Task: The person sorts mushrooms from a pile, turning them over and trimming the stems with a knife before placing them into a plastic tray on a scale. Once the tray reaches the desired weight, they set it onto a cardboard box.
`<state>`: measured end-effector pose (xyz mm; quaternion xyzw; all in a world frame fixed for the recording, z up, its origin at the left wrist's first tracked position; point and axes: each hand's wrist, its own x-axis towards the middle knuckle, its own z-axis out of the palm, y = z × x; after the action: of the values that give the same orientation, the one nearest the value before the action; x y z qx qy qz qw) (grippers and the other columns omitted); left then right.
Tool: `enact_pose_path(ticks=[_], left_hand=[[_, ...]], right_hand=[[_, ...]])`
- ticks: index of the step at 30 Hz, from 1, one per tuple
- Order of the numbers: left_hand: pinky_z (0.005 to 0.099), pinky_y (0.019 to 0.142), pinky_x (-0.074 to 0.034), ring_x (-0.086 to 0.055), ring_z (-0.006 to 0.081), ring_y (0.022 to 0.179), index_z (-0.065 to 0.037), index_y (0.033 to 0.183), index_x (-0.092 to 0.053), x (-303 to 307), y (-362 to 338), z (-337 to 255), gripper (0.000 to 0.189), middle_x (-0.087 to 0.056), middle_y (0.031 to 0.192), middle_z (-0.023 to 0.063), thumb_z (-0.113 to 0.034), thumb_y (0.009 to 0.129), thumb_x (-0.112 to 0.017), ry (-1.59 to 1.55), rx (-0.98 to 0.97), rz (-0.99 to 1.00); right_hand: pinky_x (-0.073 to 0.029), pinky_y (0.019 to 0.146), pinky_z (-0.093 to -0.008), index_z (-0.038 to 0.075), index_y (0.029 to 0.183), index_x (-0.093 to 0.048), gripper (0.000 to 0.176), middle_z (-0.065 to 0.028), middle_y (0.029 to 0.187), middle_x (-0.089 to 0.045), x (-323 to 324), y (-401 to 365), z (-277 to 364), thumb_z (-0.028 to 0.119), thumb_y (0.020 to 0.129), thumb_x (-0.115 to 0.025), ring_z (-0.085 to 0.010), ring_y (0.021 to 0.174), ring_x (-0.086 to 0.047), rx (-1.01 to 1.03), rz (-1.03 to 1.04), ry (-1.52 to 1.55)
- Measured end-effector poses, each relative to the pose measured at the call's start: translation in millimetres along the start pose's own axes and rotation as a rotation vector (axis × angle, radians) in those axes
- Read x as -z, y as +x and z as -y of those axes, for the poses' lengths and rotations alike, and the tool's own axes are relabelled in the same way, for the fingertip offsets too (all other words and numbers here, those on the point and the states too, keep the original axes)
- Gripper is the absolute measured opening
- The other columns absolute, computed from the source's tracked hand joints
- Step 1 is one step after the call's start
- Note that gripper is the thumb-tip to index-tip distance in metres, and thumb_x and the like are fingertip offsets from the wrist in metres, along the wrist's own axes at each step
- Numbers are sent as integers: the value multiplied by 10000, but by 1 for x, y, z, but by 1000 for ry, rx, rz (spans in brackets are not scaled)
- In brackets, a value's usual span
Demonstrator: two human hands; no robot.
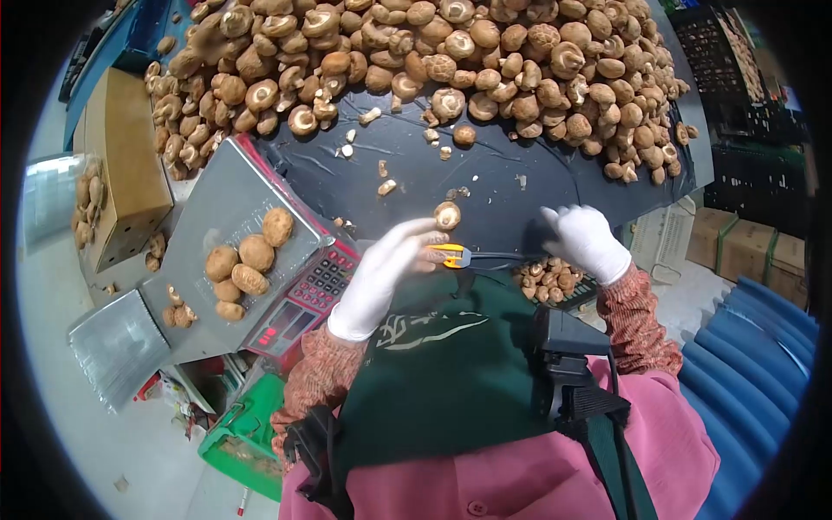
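Observation:
My left hand (pixel 386 273), in a white glove, is closed with a shiitake mushroom (pixel 447 215) at its fingertips, its pale underside facing up. Right by the lower fingers is a yellow-handled cutting tool (pixel 454 256), at the near edge of the dark work surface (pixel 485 182). My right hand (pixel 589 243), also gloved, is off to the right with its fingers apart and nothing visible between them. Just below it, a dark crate holds small brown mushroom pieces (pixel 550 279). Loose stem bits (pixel 386 186) and a single small mushroom (pixel 464 135) lie ahead of the hands.
A big heap of mushrooms (pixel 598 78) spreads along the far side. At left, several mushrooms (pixel 256 253) rest on a scale (pixel 204 212) with a red keypad panel (pixel 316 286). Further out are a cardboard box (pixel 130 165), plastic-wrapped trays (pixel 126 342) and a green bin (pixel 251 433).

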<state>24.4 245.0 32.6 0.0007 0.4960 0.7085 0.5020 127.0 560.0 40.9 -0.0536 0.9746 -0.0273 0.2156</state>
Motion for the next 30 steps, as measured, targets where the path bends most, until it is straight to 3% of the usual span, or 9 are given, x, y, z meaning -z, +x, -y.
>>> enact_pose_path(ticks=[6,10,13,14,17,18,23,27,30], left_hand=[[339,987,-479,-619,220,1141,49,1396,-468,-5,7,4,472,-602,1310,186,-276,1054,-475,122,48,-4],[338,984,-481,-627,229,1143,42,1392,-477,1,3,4,457,-605,1306,192,-272,1061,-455,152,19,-62],[335,981,-482,-628,231,1145,41,1389,-480,5,0,3,451,-609,1298,196,-269,1064,-442,121,-6,-97],[334,980,-482,-627,232,1147,42,1388,-480,5,0,3,449,-610,1296,197,-268,1065,-438,101,-13,-108],[332,980,-484,-633,239,1139,45,1379,-485,5,0,0,430,-615,1284,199,-246,1065,-444,97,-55,-116],[332,980,-486,-635,240,1137,46,1376,-487,5,1,0,426,-615,1282,199,-241,1063,-449,98,-64,-107],[332,982,-495,-635,207,1120,26,1369,-499,-1,6,-3,409,-628,1270,162,-216,1040,-512,90,-76,-83],[333,992,-482,-607,200,1142,4,1425,-441,-2,8,4,506,-572,1346,138,-101,967,-628,189,-165,-219],[340,1002,-479,-582,208,1186,-4,1454,-402,-8,8,7,616,-517,1409,139,-37,909,-686,335,-404,-365]], right_hand=[[-525,717,-400,75,969,-604,247,-114,905,-602,-11,131,35,249,823,-700,-298,813,-635,-58,-628,219],[-494,738,-423,63,955,-588,299,-116,961,-572,-23,204,37,303,820,-705,-285,900,-600,-144,-700,157],[-502,679,-430,89,907,-603,242,-107,872,-570,-32,217,30,284,818,-716,-297,816,-613,-111,-855,171],[-517,664,-389,65,967,-636,240,-78,879,-623,-36,214,28,277,874,-702,-233,784,-639,-95,-914,288],[-526,737,-266,-7,1215,-620,394,-80,1087,-682,-6,176,27,288,959,-667,-86,890,-635,-304,-357,1634],[-548,791,-293,-19,1235,-608,381,-80,1110,-682,-7,170,25,250,968,-654,-124,950,-655,-96,-369,1907],[-567,897,-383,-26,1277,-586,380,-98,1202,-664,3,132,40,226,994,-614,-192,1074,-656,94,-278,2176],[-563,884,-373,-28,1283,-583,371,-110,1213,-657,11,118,57,210,999,-605,-185,1077,-649,100,-181,2260],[-544,894,-336,-37,1287,-577,367,-95,1196,-658,11,112,69,190,999,-601,-166,1065,-637,104,-45,2212]])
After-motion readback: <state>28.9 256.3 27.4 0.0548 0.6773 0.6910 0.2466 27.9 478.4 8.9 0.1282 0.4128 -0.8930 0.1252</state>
